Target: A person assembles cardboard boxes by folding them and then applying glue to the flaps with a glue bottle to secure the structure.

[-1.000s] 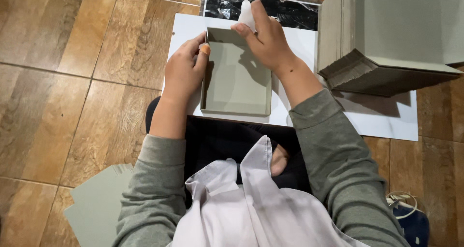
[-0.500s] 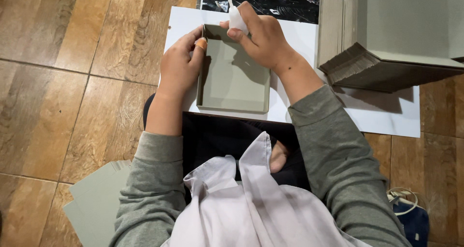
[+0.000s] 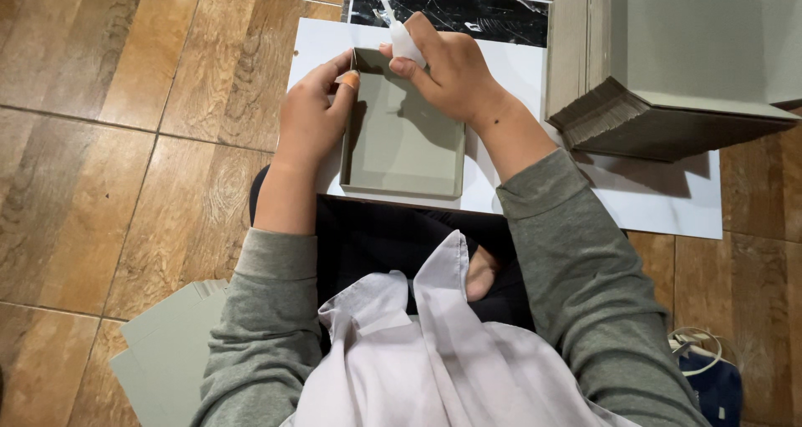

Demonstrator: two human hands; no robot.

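left hand (image 3: pixel 307 114) steadying grey tray (image 3: pixel 405 139), right hand (image 3: pixel 443 72) gripping bottle (image 3: pixel 403 36)

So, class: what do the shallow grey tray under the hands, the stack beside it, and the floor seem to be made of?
Grey tray: probably matte greyboard, with thin, flat, folded-up walls.
Stack: likely the same board, its layered sheet edges showing.
Floor: wood-look tiles, perhaps ceramic, with printed grain, grout lines and a slight sheen.

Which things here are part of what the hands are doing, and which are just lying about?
In use: left hand, right hand, grey box tray, white glue bottle, white sheet.
Lying about: cardboard stack, grey sheets on floor, cable.
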